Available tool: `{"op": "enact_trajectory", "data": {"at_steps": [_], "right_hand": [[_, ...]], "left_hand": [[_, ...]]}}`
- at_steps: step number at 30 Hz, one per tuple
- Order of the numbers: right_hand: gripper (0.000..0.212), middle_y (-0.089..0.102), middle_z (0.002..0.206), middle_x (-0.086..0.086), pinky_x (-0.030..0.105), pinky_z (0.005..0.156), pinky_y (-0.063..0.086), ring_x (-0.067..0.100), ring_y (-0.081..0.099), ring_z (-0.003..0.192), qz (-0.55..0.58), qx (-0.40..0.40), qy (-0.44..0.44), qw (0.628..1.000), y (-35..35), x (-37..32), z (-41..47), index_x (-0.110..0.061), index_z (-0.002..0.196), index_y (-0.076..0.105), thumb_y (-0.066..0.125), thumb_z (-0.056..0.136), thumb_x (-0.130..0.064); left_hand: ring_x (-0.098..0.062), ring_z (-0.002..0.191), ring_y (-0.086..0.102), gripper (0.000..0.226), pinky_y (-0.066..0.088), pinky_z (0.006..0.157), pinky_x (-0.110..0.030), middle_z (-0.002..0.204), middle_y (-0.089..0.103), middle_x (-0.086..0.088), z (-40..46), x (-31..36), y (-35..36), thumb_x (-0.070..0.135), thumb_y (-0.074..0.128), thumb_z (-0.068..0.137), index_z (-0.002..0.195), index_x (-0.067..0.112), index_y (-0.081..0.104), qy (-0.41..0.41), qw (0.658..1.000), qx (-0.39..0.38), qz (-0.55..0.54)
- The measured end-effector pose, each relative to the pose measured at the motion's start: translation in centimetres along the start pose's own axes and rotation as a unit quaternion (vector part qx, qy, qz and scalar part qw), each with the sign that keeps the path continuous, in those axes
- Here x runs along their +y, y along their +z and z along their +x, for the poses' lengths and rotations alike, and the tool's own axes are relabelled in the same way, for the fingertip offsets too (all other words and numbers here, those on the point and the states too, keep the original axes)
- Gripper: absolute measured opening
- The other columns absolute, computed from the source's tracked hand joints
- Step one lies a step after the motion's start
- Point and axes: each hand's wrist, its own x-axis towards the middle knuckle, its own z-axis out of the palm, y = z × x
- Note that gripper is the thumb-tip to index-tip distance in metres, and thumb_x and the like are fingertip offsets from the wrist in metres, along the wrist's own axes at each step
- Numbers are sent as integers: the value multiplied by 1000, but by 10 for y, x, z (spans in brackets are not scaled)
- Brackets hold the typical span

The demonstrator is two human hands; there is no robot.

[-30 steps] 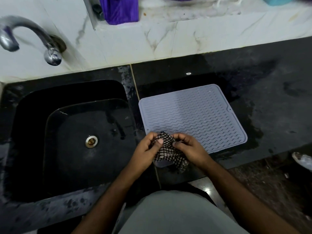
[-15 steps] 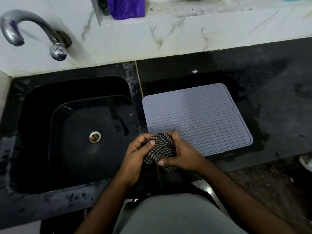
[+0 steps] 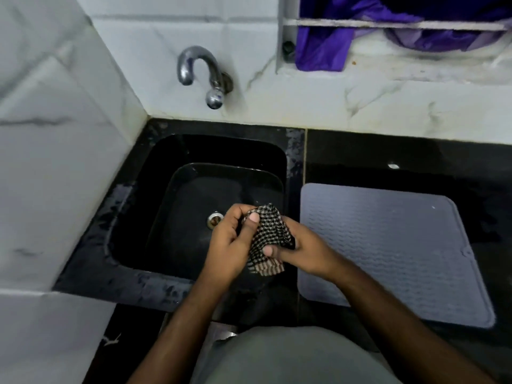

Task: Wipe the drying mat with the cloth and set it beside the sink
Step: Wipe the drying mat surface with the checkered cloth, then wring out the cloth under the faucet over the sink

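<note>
Checked cloth (image 3: 267, 239) now over sink (image 3: 155, 173).

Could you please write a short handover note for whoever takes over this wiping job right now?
Left hand and right hand both grip the bunched checked cloth over the black sink.
The grey drying mat lies flat on the black counter, right of the sink; no hand touches it.
Done: mat sits beside the sink.
Left: whether it has been wiped is not visible; check, and wipe it if needed.
</note>
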Motion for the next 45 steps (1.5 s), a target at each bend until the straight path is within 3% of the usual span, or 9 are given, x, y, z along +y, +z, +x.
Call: {"op": "enact_trajectory", "data": {"at_steps": [6, 9, 13, 22, 27, 32, 39, 42, 45], "right_hand": [[46, 72, 106, -2, 49, 86, 58, 14, 70, 98, -16, -23, -25, 999, -11, -35, 24, -30, 114, 59, 82, 77, -46], [41, 71, 107, 3, 54, 89, 54, 18, 69, 101, -45, -106, -56, 992, -19, -65, 33, -23, 116, 60, 79, 83, -39], [56, 54, 143, -13, 24, 109, 41, 7, 47, 135, -6, -222, -104, 970, -32, -106, 42, -24, 139, 51, 75, 89, -25], [45, 66, 92, 1, 30, 76, 54, 14, 64, 87, 67, -205, -38, 976, -62, -119, 57, -21, 108, 57, 85, 76, -35], [44, 65, 85, -8, 33, 74, 50, 6, 60, 80, -32, -108, -117, 987, -73, -127, 63, -29, 96, 62, 87, 67, -51], [40, 67, 104, -7, 48, 91, 53, 10, 64, 97, -160, -16, -188, 969, -68, -129, 65, -32, 106, 65, 82, 73, -48], [114, 3, 167, 2, 49, 119, 14, 26, 5, 153, -482, 78, -420, 765, -59, -132, 29, -28, 159, 9, 53, 72, -86], [118, 9, 164, 7, 49, 115, 35, 28, 20, 150, -504, 58, -380, 774, -47, -134, 34, -28, 159, 0, 76, 73, -55], [78, 46, 127, 4, 43, 77, 57, 25, 56, 114, -513, 79, -359, 775, -48, -147, 50, -22, 147, 34, 72, 79, -17]], "left_hand": [[-2, 99, 65, 47, 52, 84, -26, 104, 64, 18, -10, 18, -32, 56, 65, 89, 119, 26, 45, 27, 989, 116, 86], [-19, 149, 32, 106, 36, 118, -41, 156, 34, -2, -7, 36, -39, 75, 75, 70, 152, 24, 30, 146, 959, 17, 242], [-19, 157, 8, 144, 13, 125, -53, 170, 8, 4, 5, 71, -33, 85, 77, 49, 163, 24, 14, 236, 879, -90, 405], [-14, 138, 46, 156, 42, 112, -31, 157, 43, 1, 23, 94, -28, 70, 90, 47, 160, 29, -9, 4, 892, -150, 427], [9, 107, 62, 101, 50, 96, -18, 120, 67, 19, 36, 105, -41, 71, 89, 50, 135, 36, 47, -67, 918, -239, 308], [-5, 84, 70, 48, 58, 79, -28, 91, 75, 7, 53, 109, -33, 51, 90, 62, 96, 25, 69, -39, 894, -159, 418], [-29, 82, 75, 20, 60, 75, -41, 85, 78, -7, 58, 136, -50, 22, 82, 74, 89, 10, 76, -93, 959, -146, 223], [-29, 88, 75, 27, 61, 81, -40, 92, 77, -11, 52, 144, -42, 22, 82, 72, 95, 9, 76, -99, 957, -197, 186], [-19, 71, 72, 23, 58, 64, -31, 81, 75, -8, 50, 144, -39, 19, 82, 73, 91, 8, 74, -144, 958, -185, 164]]}}
